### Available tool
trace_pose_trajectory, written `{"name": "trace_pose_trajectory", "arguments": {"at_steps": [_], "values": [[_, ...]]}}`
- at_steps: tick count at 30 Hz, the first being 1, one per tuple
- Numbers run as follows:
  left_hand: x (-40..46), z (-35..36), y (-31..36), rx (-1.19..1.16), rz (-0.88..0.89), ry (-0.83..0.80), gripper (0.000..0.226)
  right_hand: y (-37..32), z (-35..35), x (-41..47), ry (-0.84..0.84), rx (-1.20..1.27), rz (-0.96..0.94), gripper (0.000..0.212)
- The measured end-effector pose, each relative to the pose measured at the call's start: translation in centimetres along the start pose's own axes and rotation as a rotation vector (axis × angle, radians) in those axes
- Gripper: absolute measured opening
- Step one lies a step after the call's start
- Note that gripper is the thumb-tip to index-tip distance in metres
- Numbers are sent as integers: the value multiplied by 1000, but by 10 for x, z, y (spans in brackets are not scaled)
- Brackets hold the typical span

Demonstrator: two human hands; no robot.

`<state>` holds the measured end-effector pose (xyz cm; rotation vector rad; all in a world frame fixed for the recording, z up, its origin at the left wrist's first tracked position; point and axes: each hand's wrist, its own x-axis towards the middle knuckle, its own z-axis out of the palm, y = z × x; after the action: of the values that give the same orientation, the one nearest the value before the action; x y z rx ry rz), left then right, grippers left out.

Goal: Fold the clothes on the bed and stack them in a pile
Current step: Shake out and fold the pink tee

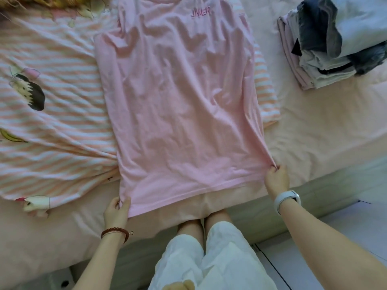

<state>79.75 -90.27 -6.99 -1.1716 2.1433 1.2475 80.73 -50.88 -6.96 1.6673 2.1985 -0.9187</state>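
T-shirt (178,101) spread flat mid-bed, hem at near edge of bed (324,126), collar toward far side. Quilt (52,80) left of it, partly beneath. Left hand (116,210) at hem's left corner, right hand (276,178) at right corner. Pile of folded clothes (318,51) toward far right corner, well apart from T-shirt.

A bed (326,126) with a pale pink sheet fills most of the view, and a pink-and-white striped quilt (52,97) with cartoon prints is bunched on its left. Pale tiled floor (326,266) shows lower right, in soft, even light.
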Motion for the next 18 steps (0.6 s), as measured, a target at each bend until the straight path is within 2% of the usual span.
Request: {"name": "trace_pose_trajectory", "arguments": {"at_steps": [4,8,11,14,18], "values": [[-13,-11,3,-276,-147,84,43,13,-38,2,137,121,-63,24],[-30,-27,1,-439,-225,188,46,25,-65,4,191,165,-22,24],[-33,-26,1,-360,-270,215,45,35,-68,4,109,168,98,27],[-54,-19,-8,-283,-301,233,45,49,-74,6,23,156,133,32],[-83,-13,-25,-222,-315,149,37,67,-81,-3,-48,99,144,32]]}}
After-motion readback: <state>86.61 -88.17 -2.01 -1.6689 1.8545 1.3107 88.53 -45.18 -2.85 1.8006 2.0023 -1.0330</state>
